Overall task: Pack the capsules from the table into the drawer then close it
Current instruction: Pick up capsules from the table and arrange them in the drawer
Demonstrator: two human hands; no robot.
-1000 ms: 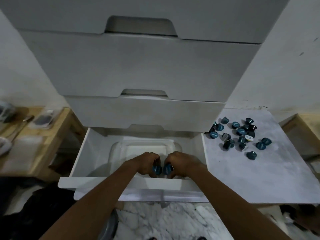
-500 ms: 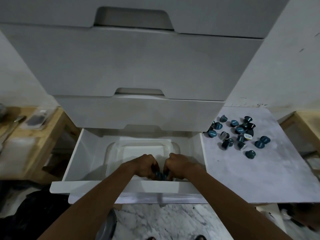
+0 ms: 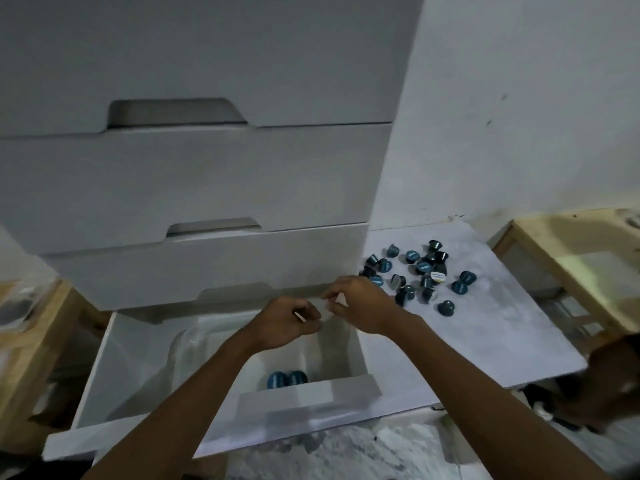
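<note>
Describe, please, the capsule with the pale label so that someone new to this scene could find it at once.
Start at the white table to the right of the open drawer, where a cluster of blue capsules lies near the wall. Look towards the right of that cluster, in its middle. The capsule with the pale label shows a cream, yellowish face, while its neighbours are all teal or dark.

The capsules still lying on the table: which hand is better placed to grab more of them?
The right hand, most likely. It is beside the capsules on the table, its fingers nearly at the closest one. The left hand is over the open drawer, farther from the pile.
</note>
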